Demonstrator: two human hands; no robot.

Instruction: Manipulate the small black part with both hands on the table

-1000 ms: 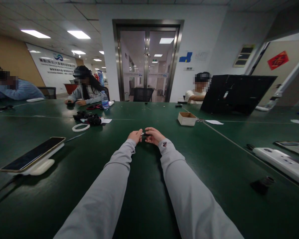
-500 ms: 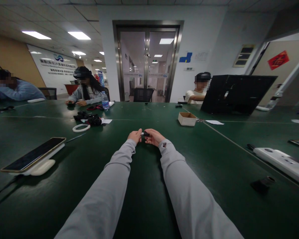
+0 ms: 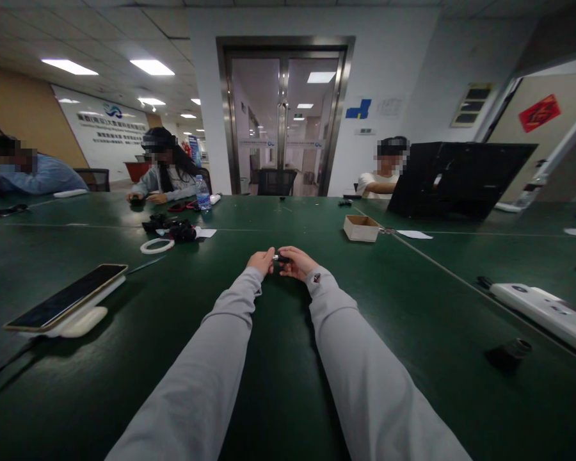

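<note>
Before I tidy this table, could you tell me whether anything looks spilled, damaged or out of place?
Nothing stands out. Both hands, left hand and right hand, pinch a small dark part over the green table; the cardboard box sits upright.

A white wall banner (image 3: 106, 125) is showing a blue logo and lines of characters, too small to read. A red door sign (image 3: 536, 113) is bearing what is perhaps one dark character.
</note>
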